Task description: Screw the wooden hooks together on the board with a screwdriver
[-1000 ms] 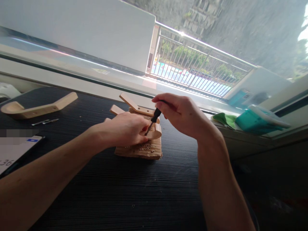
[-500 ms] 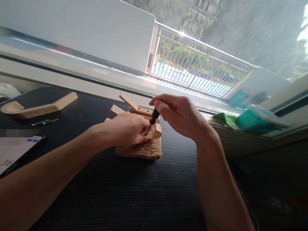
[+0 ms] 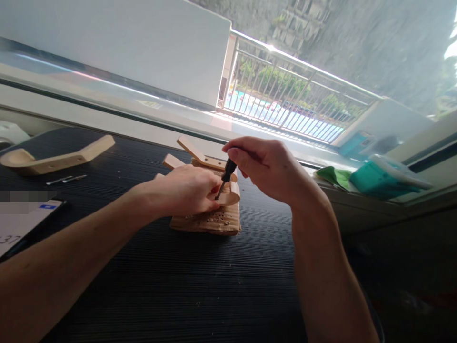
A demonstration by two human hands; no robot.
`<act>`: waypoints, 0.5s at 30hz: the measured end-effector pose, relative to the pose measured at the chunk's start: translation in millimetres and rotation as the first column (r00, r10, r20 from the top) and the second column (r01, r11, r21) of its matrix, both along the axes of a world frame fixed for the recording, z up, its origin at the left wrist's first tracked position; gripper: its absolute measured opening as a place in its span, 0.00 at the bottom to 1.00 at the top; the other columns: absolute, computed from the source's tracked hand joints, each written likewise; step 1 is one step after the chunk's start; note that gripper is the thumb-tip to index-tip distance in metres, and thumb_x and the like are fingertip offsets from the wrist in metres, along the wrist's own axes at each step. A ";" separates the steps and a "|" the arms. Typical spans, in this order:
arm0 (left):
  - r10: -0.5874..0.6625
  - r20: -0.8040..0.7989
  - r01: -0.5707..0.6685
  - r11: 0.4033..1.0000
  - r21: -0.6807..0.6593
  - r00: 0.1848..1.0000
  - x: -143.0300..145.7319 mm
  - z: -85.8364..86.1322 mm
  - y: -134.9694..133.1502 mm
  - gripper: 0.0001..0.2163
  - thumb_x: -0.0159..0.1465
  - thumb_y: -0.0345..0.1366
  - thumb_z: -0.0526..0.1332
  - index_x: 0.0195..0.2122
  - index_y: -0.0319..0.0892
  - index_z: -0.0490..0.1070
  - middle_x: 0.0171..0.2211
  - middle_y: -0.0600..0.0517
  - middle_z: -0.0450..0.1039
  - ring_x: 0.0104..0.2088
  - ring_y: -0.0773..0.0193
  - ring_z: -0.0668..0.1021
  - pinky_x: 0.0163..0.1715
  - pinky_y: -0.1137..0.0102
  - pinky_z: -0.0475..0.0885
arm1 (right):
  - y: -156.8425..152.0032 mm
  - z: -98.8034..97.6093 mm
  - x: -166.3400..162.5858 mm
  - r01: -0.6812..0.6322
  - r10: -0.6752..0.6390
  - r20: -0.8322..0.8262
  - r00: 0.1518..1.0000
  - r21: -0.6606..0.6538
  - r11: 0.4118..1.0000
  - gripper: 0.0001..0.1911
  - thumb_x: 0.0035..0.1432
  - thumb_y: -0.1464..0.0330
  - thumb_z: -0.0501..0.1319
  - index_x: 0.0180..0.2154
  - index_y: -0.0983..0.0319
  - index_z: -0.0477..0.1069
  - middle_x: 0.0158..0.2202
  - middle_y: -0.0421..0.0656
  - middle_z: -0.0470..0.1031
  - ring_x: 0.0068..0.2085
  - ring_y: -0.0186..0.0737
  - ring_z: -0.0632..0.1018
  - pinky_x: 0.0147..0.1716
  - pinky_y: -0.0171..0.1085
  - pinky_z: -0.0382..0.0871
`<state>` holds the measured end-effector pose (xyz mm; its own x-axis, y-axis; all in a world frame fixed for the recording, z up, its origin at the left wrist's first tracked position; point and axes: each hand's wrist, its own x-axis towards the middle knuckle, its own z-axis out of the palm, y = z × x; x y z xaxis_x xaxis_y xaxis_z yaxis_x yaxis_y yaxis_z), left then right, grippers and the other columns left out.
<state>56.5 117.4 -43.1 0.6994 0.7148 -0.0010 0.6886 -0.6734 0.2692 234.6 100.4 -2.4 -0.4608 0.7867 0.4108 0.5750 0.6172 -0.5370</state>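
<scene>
My right hand (image 3: pixel 262 164) is closed around the black handle of a screwdriver (image 3: pixel 229 170), which leans with its shaft pointing down. The tip meets a curved wooden hook (image 3: pixel 231 194), right beside my left fingertips. With closed fingers my left hand (image 3: pixel 189 188) grips that hook and presses it on a wooden block (image 3: pixel 205 224); the block's near face is pitted with small holes. Most of the hook is hidden under the left hand. Behind it, another wooden hook (image 3: pixel 200 155) with screw holes lies on the block's far side.
A loose wooden hook (image 3: pixel 60 161) and two screws (image 3: pixel 67 180) lie on the black table (image 3: pixel 171 286) at left, near a phone (image 3: pixel 24 226). Past the table, a teal container (image 3: pixel 382 178) and a green cloth (image 3: pixel 334 176) sit on the window ledge.
The screwdriver handle has turned or shifted very slightly with my right hand. My left hand and the hook under it stay in place.
</scene>
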 end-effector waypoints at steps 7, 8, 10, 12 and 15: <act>0.064 -0.047 -0.066 0.997 -0.042 0.997 2.4 1.9 -0.8 0.15 0.58 0.48 0.54 0.21 0.44 0.68 0.22 0.51 0.70 0.21 0.62 0.70 0.25 0.68 0.57 | -0.4 -2.0 -7.2 -0.047 0.043 -0.073 0.996 -0.044 0.998 0.13 0.62 0.63 0.58 0.35 0.66 0.74 0.23 0.36 0.64 0.24 0.25 0.62 0.21 0.31 0.53; 0.068 -0.047 -0.070 0.996 -0.046 0.997 2.2 1.6 -0.8 0.16 0.58 0.48 0.55 0.20 0.44 0.68 0.21 0.51 0.70 0.21 0.62 0.70 0.25 0.68 0.57 | -0.8 -2.4 -8.6 -0.044 0.041 -0.076 0.996 -0.045 0.998 0.13 0.61 0.63 0.58 0.35 0.66 0.74 0.23 0.36 0.63 0.23 0.25 0.61 0.21 0.31 0.52; 0.071 -0.043 -0.073 0.996 -0.047 0.997 1.6 0.8 -0.9 0.16 0.58 0.49 0.54 0.20 0.44 0.69 0.21 0.51 0.70 0.21 0.62 0.70 0.25 0.67 0.57 | -1.6 -3.1 -10.8 -0.033 0.030 -0.080 0.996 -0.042 0.999 0.13 0.61 0.63 0.58 0.34 0.66 0.74 0.22 0.36 0.62 0.23 0.25 0.61 0.21 0.31 0.52; 0.071 -0.043 -0.072 0.997 -0.036 0.997 1.1 0.4 -0.9 0.17 0.58 0.50 0.55 0.21 0.44 0.69 0.21 0.51 0.70 0.21 0.61 0.70 0.25 0.67 0.57 | -2.2 -3.3 -11.8 -0.023 0.020 -0.081 0.997 -0.034 0.999 0.12 0.61 0.64 0.57 0.34 0.66 0.73 0.22 0.36 0.61 0.22 0.25 0.60 0.20 0.31 0.51; 0.055 -0.060 -0.056 0.998 -0.019 0.997 0.9 0.7 -0.6 0.16 0.58 0.50 0.55 0.22 0.45 0.70 0.21 0.51 0.70 0.22 0.61 0.71 0.25 0.68 0.57 | -2.5 -2.7 -10.6 -0.010 0.009 -0.072 0.997 -0.017 1.000 0.10 0.61 0.67 0.56 0.33 0.66 0.73 0.23 0.36 0.61 0.23 0.25 0.60 0.21 0.31 0.52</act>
<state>57.4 116.8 -42.3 0.6568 0.7520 -0.0567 0.7401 -0.6283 0.2397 224.0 97.9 -5.2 -0.4381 0.7898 0.4294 0.5287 0.6127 -0.5875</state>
